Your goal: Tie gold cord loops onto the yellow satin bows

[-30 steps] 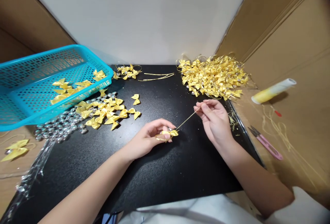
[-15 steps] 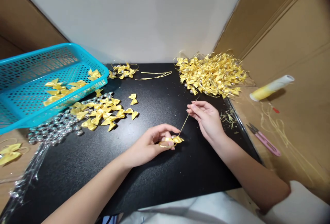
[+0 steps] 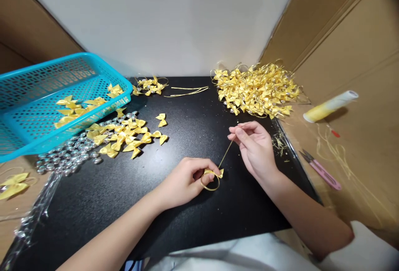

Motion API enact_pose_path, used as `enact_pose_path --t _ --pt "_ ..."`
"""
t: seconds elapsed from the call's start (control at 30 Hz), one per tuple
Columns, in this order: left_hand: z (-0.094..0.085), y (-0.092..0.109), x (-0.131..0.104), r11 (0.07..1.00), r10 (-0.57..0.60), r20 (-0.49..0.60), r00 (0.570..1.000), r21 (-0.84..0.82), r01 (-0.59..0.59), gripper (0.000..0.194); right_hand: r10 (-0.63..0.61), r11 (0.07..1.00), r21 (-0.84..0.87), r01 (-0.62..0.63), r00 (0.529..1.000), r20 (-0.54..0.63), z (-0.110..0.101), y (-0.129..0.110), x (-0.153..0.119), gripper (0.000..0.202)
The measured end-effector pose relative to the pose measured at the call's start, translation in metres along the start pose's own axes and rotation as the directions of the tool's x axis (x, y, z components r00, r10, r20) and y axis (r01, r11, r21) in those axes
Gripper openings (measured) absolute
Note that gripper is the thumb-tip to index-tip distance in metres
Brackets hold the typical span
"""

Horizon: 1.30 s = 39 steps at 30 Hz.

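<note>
Low over the black tabletop (image 3: 174, 213), my left hand (image 3: 190, 179) pinches a yellow ribbon bow (image 3: 220, 173) between thumb and fingers, covering much of it. A loop of gold cord (image 3: 209, 188) hangs from the bow toward me. From the same spot a straight length of gold cord (image 3: 225, 155) stretches up and right to my right hand (image 3: 253, 141). The thumb and fingers of that hand are closed on the cord's far end. Whether a bead sits at the bow is hidden by my left fingers.
At left stands a blue plastic basket (image 3: 121, 79) with bows inside, beside silver beads (image 3: 70, 154) and loose yellow bows (image 3: 129, 136). A heap of looped bows (image 3: 255, 90) lies at back right. Pink thread snips (image 3: 322, 171) and a yellow-white tube (image 3: 330, 106) lie right. Cut cords (image 3: 190, 92) lie behind.
My left hand has turned and lowered slightly, and the cord loop now hangs toward me. My right hand has shifted a little right, the cord still stretched between both hands.
</note>
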State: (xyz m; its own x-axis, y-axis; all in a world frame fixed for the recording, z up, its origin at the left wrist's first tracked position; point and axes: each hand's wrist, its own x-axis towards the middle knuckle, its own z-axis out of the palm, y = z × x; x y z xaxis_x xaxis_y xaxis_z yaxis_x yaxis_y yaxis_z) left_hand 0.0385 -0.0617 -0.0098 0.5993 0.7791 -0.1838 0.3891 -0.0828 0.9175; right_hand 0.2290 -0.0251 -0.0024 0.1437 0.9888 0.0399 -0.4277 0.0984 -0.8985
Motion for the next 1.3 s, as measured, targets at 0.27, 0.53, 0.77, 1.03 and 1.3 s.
enact_pose_path --t 0.27,0.53,0.77,1.03,1.3 --pt "0.004 -0.007 0.003 0.827 -0.028 -0.132 0.991 -0.560 -0.051 0.019 0.123 0.990 0.069 -0.123 0.992 0.016 -0.008 0.002 0.000 0.021" --pt "-0.001 -0.012 0.008 0.499 -0.272 -0.158 0.949 -0.866 -0.001 0.020 0.238 0.957 0.184 -0.226 0.970 -0.044 -0.014 0.000 0.008 0.024" --pt "-0.003 -0.011 0.008 0.416 -0.319 -0.072 0.945 -0.907 0.071 0.024 0.223 0.952 0.215 -0.219 0.975 0.009 -0.016 -0.003 0.011 0.025" --pt "-0.006 -0.010 0.010 0.451 -0.373 -0.299 0.878 -0.886 -0.110 0.029 0.343 0.903 0.107 -0.416 0.848 0.404 -0.011 -0.005 -0.008 0.021" --pt "-0.019 -0.008 -0.001 0.364 -0.183 -0.226 0.957 -0.920 -0.147 0.035 0.594 0.803 -0.386 -0.453 0.574 0.564 -0.012 0.011 -0.007 0.020"
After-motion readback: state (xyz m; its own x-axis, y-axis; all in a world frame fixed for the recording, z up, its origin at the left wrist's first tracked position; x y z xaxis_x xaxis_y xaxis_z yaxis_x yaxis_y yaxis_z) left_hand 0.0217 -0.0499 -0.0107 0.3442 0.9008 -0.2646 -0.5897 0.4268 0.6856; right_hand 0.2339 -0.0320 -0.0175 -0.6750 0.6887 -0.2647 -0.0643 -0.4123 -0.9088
